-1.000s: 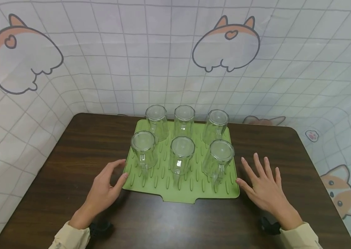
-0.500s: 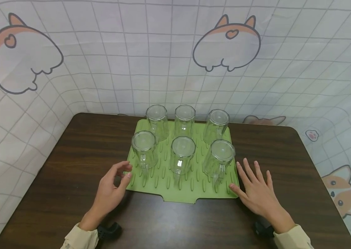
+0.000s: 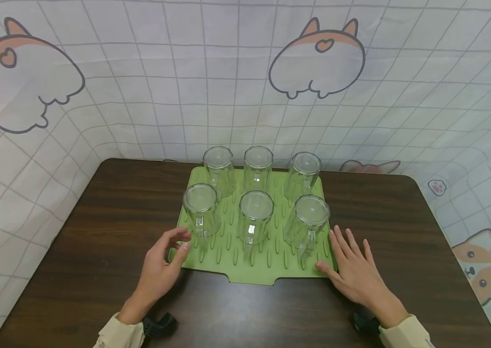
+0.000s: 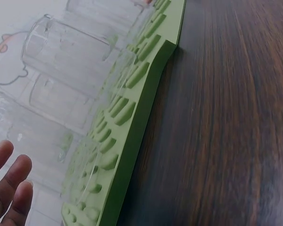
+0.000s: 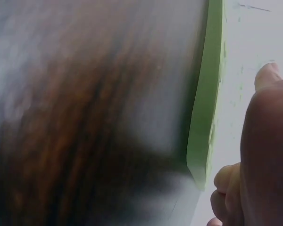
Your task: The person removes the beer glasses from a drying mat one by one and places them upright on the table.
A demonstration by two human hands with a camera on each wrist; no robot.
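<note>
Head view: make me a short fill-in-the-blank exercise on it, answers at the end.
1. The mat is ____ in colour.
2. The glass mugs stand on it in two rows of ____ each.
3. The left hand is nearest the mug at the front row's ____ end.
4. The table is a dark ____ colour.

Missing words: green; three; left; brown.

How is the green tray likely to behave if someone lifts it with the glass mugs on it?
The green tray probably stays fairly stiff, since its edge looks thick in the left wrist view. It may feel heavy for its flat shape, because six glass mugs stand on it. Tilted, it could let them slide: nothing visible fastens them.
</note>
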